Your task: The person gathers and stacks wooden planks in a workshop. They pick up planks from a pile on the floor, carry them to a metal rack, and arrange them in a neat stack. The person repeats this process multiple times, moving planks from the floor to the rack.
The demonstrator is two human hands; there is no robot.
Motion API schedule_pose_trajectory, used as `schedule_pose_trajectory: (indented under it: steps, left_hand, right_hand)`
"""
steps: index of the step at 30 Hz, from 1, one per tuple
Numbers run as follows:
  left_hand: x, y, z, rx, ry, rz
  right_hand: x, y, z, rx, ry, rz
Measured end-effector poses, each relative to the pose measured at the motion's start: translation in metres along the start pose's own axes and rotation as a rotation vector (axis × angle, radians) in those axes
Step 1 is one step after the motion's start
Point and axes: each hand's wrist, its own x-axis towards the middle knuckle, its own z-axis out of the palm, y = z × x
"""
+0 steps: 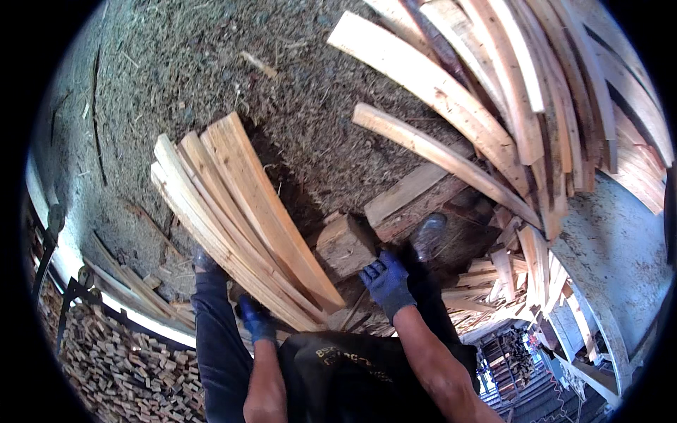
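Observation:
A bundle of long, pale sawn planks lies fanned out in front of me, its near end close to my lap. My left hand, in a blue glove, is against the left side of that near end; its fingers are partly hidden, so their grip is unclear. Right of the bundle, my right hand, also gloved in blue, has its fingers stretched apart. They reach toward a thick wooden block, and I cannot tell whether they touch it. No plank shows in the right hand.
A big pile of planks spreads across the far right, with one single plank sticking out leftward. Beyond the block lies a flat timber. Wood chips cover the ground. Cut firewood is heaped at lower left; a metal surface stands right.

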Motion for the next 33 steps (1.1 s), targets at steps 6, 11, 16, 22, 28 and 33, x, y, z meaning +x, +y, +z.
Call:
schedule_pose_trajectory:
  steps: [6, 11, 16, 22, 28, 33]
  left_hand:
    - [0.045, 0.029, -0.031, -0.105, -0.111, -0.207]
    - [0.081, 0.023, -0.043, -0.126, -0.114, -0.296]
    - [0.082, 0.014, -0.045, -0.163, -0.144, -0.349]
    - [0.061, 0.012, -0.027, -0.231, -0.176, -0.410]
    - [0.079, -0.022, -0.081, -0.043, -0.200, -0.195]
    - [-0.065, 0.097, 0.049, -0.010, -0.020, -0.061]
  right_hand:
    - [0.025, -0.011, -0.005, -0.159, 0.080, -0.026]
    - [0.048, 0.020, -0.006, 0.049, 0.082, -0.089]
    - [0.044, 0.016, -0.014, -0.157, -0.097, -0.247]
    - [-0.020, -0.013, 0.019, 0.066, 0.269, 0.014]
    - [-0.090, -0.139, 0.028, -1.505, -0.141, -1.774]
    - [-0.134, -0.217, 0.085, -2.283, 0.334, -1.933]
